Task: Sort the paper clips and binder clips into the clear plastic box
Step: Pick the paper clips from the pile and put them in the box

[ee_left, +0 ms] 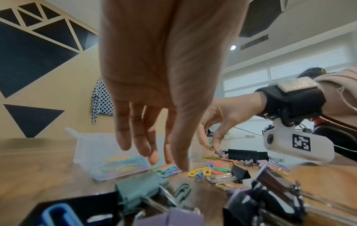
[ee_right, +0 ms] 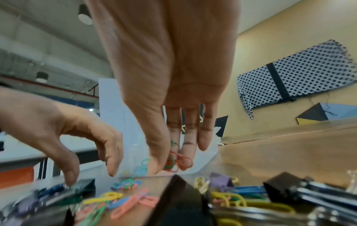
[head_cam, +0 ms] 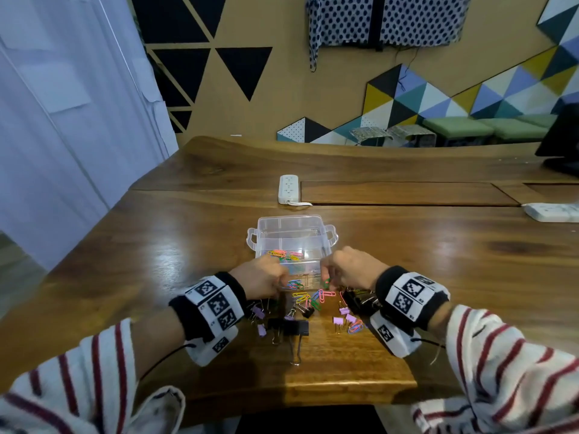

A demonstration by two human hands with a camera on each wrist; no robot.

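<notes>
The clear plastic box [head_cam: 294,219] stands open on the wooden table, with coloured paper clips [head_cam: 282,254] lying in its near compartment. Just in front of it, my right hand [head_cam: 327,278] pinches a green and a red paper clip [ee_right: 170,162] between thumb and fingers. My left hand [head_cam: 282,281] hangs with relaxed, spread fingers over a few loose paper clips [ee_left: 170,169]; its thumb tip touches the table beside them and it holds nothing. More loose paper clips [head_cam: 310,297], purple binder clips [head_cam: 338,321] and black binder clips [head_cam: 293,327] lie between my wrists.
A white power strip [head_cam: 288,189] lies behind the box, and another [head_cam: 551,211] at the right edge. A dark monitor [head_cam: 564,136] stands at the far right. The table's front edge [head_cam: 313,399] is close behind the clips.
</notes>
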